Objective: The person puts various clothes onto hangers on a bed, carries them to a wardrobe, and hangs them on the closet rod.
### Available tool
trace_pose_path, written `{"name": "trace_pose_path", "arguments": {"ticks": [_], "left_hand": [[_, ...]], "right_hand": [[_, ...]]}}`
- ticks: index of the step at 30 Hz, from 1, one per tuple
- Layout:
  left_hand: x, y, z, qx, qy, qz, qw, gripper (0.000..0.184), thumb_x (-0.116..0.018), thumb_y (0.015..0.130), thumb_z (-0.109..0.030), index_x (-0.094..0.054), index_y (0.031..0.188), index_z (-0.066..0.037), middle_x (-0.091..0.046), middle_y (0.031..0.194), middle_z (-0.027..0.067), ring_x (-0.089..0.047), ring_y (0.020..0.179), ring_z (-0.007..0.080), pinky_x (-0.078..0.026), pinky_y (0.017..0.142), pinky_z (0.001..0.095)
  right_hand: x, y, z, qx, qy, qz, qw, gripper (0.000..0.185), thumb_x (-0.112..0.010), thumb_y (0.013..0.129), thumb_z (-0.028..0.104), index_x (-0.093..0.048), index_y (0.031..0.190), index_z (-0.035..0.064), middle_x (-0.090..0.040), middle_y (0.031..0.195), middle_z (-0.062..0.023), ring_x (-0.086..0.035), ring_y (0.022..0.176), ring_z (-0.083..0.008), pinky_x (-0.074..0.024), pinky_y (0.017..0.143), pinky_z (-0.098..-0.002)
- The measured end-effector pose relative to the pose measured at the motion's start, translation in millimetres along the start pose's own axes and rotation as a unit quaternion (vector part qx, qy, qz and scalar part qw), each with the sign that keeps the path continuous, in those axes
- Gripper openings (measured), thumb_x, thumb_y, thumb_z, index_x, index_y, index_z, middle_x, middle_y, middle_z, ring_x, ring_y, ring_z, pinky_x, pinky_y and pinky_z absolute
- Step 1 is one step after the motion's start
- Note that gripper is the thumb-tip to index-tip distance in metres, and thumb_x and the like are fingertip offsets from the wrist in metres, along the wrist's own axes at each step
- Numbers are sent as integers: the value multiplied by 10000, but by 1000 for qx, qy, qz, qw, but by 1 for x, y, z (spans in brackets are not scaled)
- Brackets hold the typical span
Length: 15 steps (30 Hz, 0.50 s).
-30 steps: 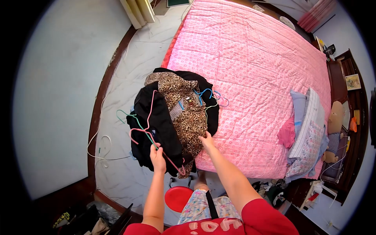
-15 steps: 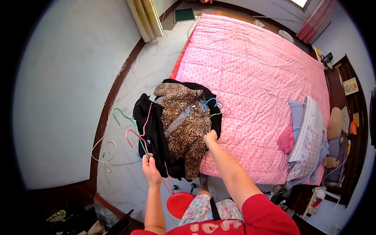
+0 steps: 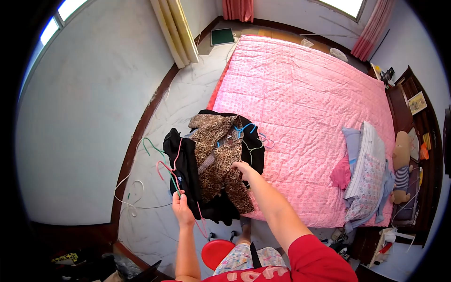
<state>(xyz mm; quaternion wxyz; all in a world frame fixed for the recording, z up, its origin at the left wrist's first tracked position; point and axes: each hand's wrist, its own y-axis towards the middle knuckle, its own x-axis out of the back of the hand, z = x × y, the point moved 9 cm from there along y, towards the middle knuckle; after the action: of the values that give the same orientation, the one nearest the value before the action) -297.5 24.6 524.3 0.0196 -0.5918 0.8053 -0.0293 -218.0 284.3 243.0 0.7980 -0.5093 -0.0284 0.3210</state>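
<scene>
My left hand [image 3: 182,209] is closed around a pink hanger [image 3: 172,170] and a green hanger [image 3: 153,144], held beside the pile at the bed's corner. A leopard-print shirt [image 3: 209,150] lies on top of that pile, with a blue hanger [image 3: 244,128] by its collar. On the shirt's right edge, my right hand [image 3: 242,170] pinches the fabric; its fingertips are partly hidden. Black clothing [image 3: 184,162] hangs at the left of the pile, and more lies under the shirt. Another green hanger [image 3: 252,149] shows against the black cloth on the right.
A pink quilt [image 3: 310,117] covers the bed. Pillows [image 3: 366,171] and a plush toy [image 3: 401,164] are at its right side. A red stool [image 3: 217,254] stands close to my legs, and a white cable [image 3: 134,207] runs along the floor at left.
My right hand has drawn the shirt's right edge leftward, uncovering more black cloth and the second green hanger. My left hand still holds its hangers. The camera view has tilted up a little.
</scene>
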Motion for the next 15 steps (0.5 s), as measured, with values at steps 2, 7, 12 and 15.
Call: {"name": "trace_pose_path", "arguments": {"ticks": [2, 7, 12, 15], "left_hand": [[1, -4, -1, 4, -33, -6, 999, 113, -456, 914, -88, -532, 982, -41, -455, 861, -49, -374, 780, 40, -324, 709, 187], [19, -7, -7, -15, -18, -18, 1000, 104, -448, 918, -87, -525, 969, -39, -450, 854, -48, -365, 769, 42, -322, 708, 188], [28, -16, -27, -47, 54, -22, 997, 93, -446, 916, -102, -515, 940, -43, -425, 816, -50, -354, 754, 48, -324, 690, 200], [23, -24, -43, -53, 72, -12, 996, 98, -445, 919, -115, -513, 922, -44, -419, 794, -50, -356, 738, 51, -330, 681, 204]], "right_hand": [[-9, -15, -2, -27, 35, -15, 999, 764, -681, 630, 4, -372, 1325, 69, -525, 1206, -156, -525, 1004, -280, -380, 866, -451], [2, -47, 50, 254, -125, -257, 924, 361, -529, 700, -53, -558, 1056, 4, -629, 935, -143, -613, 848, -268, -455, 731, -346], [20, -144, 82, 434, -56, -302, 847, 288, -494, 697, -31, -586, 969, -1, -642, 835, -184, -626, 825, -330, -460, 748, -373], [48, -196, 85, 490, 79, -215, 841, 331, -478, 696, -101, -590, 1001, -36, -650, 860, -68, -607, 776, -145, -468, 735, -267]]}}
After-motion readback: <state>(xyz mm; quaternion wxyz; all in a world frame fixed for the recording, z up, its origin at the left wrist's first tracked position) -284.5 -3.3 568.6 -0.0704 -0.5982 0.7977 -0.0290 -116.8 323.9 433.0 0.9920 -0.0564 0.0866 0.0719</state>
